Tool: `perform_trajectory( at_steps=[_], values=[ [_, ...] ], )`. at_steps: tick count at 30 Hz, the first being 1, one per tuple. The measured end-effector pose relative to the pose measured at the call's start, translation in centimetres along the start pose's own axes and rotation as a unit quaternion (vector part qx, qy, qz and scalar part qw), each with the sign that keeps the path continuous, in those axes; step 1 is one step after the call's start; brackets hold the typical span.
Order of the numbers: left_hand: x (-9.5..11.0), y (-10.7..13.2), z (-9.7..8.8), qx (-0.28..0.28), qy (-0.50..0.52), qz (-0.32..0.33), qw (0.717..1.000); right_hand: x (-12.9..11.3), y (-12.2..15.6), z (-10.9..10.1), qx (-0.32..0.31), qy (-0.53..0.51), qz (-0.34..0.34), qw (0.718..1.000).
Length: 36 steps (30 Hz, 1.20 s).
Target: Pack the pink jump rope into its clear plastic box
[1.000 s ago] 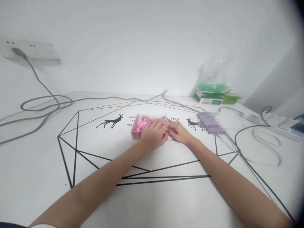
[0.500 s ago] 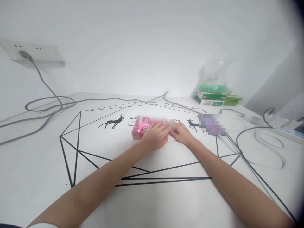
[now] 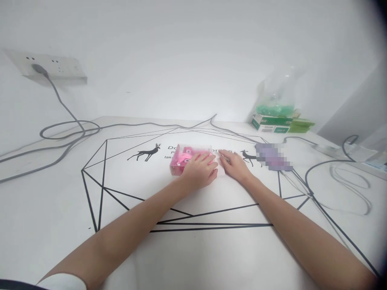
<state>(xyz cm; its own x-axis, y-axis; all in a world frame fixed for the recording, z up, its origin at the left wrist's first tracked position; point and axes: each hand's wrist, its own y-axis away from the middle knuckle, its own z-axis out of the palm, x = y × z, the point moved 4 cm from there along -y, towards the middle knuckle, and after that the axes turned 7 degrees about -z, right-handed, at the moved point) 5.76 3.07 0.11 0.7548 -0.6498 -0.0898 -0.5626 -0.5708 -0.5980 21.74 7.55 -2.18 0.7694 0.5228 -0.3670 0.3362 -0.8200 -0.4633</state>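
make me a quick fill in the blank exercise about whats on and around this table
1. The person's ____ hand lies over the clear box with pink contents.
2. A grey plug sits in the white socket panel on the ____.
3. Low down, the clear plastic bag looks ____ in colour.
4. The black animals printed on the white tabletop are ____.

Missing words: left; wall; green; deer.
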Motion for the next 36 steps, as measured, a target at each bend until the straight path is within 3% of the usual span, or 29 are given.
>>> perform_trajectory(
  at_steps=[6, 11, 21, 30, 36],
  values=[
    [-0.3, -0.2, -0.5, 0.035, 0.010, -0.040, 0.999, -1.1, 0.3, 0.6, -0.070, 0.041, -0.109, 0.991],
    [-0.5, 0.0, -0.3, 0.036, -0.006, -0.111, 0.993, -1.0, 0.4, 0.9, -0.080, 0.072, -0.124, 0.986],
    [-0.4, 0.0, 0.2, 0.021, -0.020, -0.123, 0.992, -1.0, 0.5, 1.0, -0.055, 0.024, -0.144, 0.988],
    [-0.6, 0.3, 0.6, 0.023, -0.021, -0.130, 0.991, -1.1, 0.5, 0.2, 0.034, -0.066, -0.130, 0.989],
    [-0.4, -0.3, -0.2, -0.064, -0.011, -0.139, 0.988, -0.6, 0.4, -0.2, 0.101, -0.187, -0.073, 0.975]
  ],
)
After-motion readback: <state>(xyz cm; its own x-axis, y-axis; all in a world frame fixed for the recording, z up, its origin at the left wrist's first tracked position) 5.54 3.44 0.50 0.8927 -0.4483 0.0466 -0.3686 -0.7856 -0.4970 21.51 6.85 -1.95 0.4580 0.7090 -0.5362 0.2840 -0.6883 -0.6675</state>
